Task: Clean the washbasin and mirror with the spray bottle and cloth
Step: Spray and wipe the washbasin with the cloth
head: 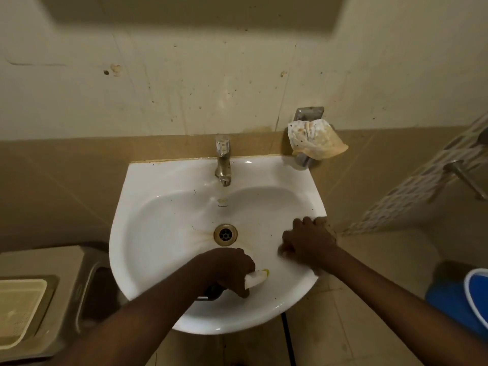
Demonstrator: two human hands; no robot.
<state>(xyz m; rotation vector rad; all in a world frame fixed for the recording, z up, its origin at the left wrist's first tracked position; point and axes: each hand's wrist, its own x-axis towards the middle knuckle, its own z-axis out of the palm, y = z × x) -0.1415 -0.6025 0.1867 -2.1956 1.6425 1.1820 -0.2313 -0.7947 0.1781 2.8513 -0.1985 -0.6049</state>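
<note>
The white washbasin [169, 262] hangs on the wall below me, with brown stains around its drain [225, 235] and dark specks on the bowl. My left hand [227, 268] is over the basin's front edge, closed on a small spray bottle [256, 278] whose white and yellow end points right. My right hand [309, 243] is blurred and presses on the inner right wall of the bowl, fingers curled. A pale cloth seems to lie under it, mostly hidden. No mirror is in view.
A metal tap [223, 161] stands at the back of the basin. A crumpled stained rag [315, 140] sits on a wall holder at the right. A blue bucket [472, 299] and a patterned towel on a rail [422, 186] are to the right. A grey unit with a beige tray [23, 310] is to the left.
</note>
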